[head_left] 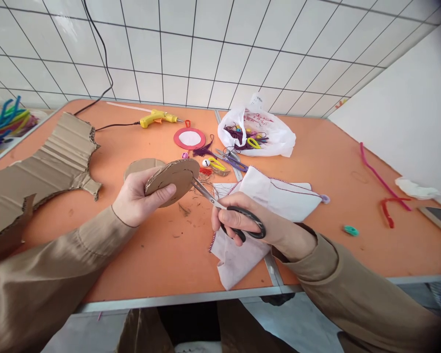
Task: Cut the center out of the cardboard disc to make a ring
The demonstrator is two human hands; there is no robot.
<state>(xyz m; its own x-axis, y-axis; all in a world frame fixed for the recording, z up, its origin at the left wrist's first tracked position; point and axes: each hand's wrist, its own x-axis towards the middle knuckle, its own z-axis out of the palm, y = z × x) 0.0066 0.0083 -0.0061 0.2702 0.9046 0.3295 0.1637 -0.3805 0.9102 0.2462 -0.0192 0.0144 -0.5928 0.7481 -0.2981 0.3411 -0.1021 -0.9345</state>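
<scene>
My left hand (141,196) grips a round cardboard disc (182,179) by its left side, thumb on top, above the table. Dark curved lines mark the disc's face. My right hand (242,218) is closed on the black handles of a pair of scissors (209,196). Their blades reach the disc's right edge; whether they cut into it I cannot tell. Behind the disc lies another rounded cardboard piece (141,165), partly covered. Under my right hand a white cloth (238,260) with purple-stitched edges is spread out.
A yellow glue gun (156,118) with a black cord lies at the back. Near it are a red-rimmed disc (189,138), purple-handled scissors (237,162) and a white plastic bag (279,139) of threads. Cut cardboard (55,162) covers the left; pipe cleaners (380,171) lie right.
</scene>
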